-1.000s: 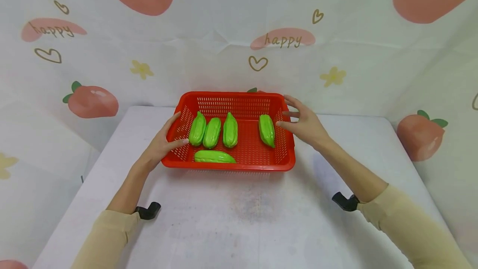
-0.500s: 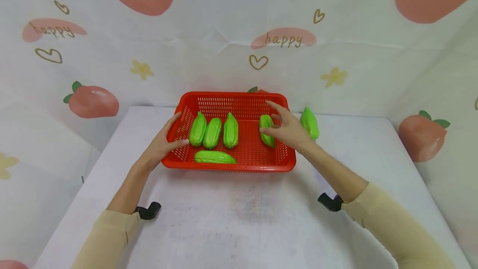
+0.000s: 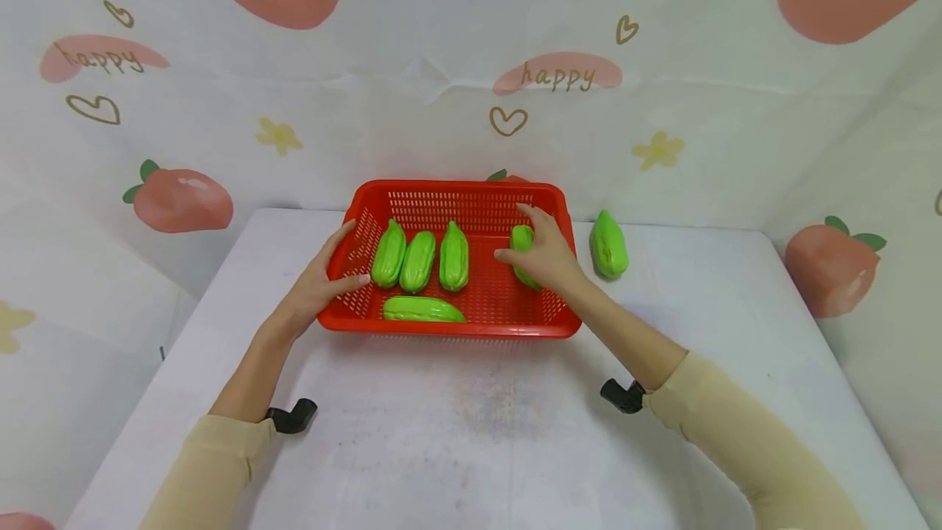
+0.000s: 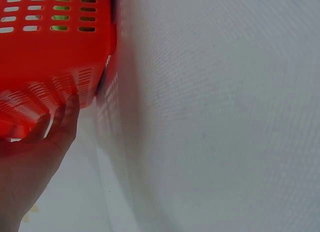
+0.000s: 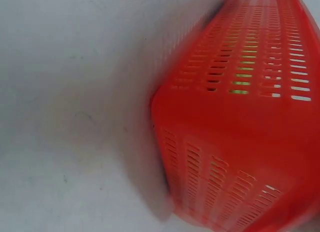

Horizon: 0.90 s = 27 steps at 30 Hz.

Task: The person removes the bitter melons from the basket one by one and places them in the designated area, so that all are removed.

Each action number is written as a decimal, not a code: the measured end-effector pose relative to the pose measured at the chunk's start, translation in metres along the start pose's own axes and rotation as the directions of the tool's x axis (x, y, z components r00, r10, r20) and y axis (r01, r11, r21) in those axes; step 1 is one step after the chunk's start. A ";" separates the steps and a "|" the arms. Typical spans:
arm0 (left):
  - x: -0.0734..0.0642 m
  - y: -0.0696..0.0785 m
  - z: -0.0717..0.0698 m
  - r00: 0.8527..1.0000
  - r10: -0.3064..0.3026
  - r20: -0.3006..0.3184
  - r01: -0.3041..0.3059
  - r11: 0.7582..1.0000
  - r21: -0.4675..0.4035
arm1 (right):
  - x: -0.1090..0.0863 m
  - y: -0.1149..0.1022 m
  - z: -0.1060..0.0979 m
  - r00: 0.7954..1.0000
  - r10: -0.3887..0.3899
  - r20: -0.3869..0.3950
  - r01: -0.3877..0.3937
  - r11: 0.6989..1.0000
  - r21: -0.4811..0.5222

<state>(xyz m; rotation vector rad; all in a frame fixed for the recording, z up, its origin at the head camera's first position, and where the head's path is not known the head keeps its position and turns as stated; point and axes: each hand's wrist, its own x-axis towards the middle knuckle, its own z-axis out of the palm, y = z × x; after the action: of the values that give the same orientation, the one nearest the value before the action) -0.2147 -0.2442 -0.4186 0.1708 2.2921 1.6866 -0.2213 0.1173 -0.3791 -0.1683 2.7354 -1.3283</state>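
A red slotted plastic basket point(image 3: 449, 329) holds several glossy green ridged vegetables, perhaps plastic bitter melons. My left hand point(image 3: 312, 289) grips its left side, thumb inside the rim; the left wrist view shows the fingers point(image 4: 70, 117) against the outer wall. Over the basket's right part, my right hand point(image 3: 548, 256) is spread around the rightmost green vegetable point(image 3: 522, 237) and partly hides it. Whether it touches the vegetable I cannot tell. Three green vegetables point(image 3: 417, 262) stand in a row at the left, and another point(image 3: 423, 309) lies crosswise near the front wall.
One more green vegetable point(image 3: 609, 245) lies on the white table point(image 3: 456, 432) just right of the basket. Behind the basket hangs a pale cloth point(image 3: 427, 31) printed with peaches, hearts and flowers. In the right wrist view, the basket's outer wall point(image 5: 235, 117) fills the right side.
My right hand has moved left, from the basket's right rim to over the rightmost vegetable inside. The vegetable on the table, hidden at first, has come into view. The left hand stays put.
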 end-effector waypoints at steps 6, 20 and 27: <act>-0.002 0.001 0.001 1.000 -0.007 0.003 0.007 1.000 -0.005 | 0.010 0.003 0.010 0.997 0.063 0.045 -0.061 0.996 -0.062; -0.002 0.004 0.002 1.000 -0.007 -0.004 0.007 1.000 0.005 | 0.016 0.004 0.015 0.985 0.158 0.067 -0.150 0.982 -0.112; 0.000 0.003 0.001 1.000 -0.017 -0.011 0.017 1.000 0.014 | 0.024 0.003 0.015 0.965 0.228 0.129 -0.209 0.967 -0.145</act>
<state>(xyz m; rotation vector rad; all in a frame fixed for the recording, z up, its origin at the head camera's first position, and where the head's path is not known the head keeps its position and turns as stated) -0.2149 -0.2425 -0.4155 0.1446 2.3075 1.6679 -0.2426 0.1038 -0.3914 0.0273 2.6283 -1.0386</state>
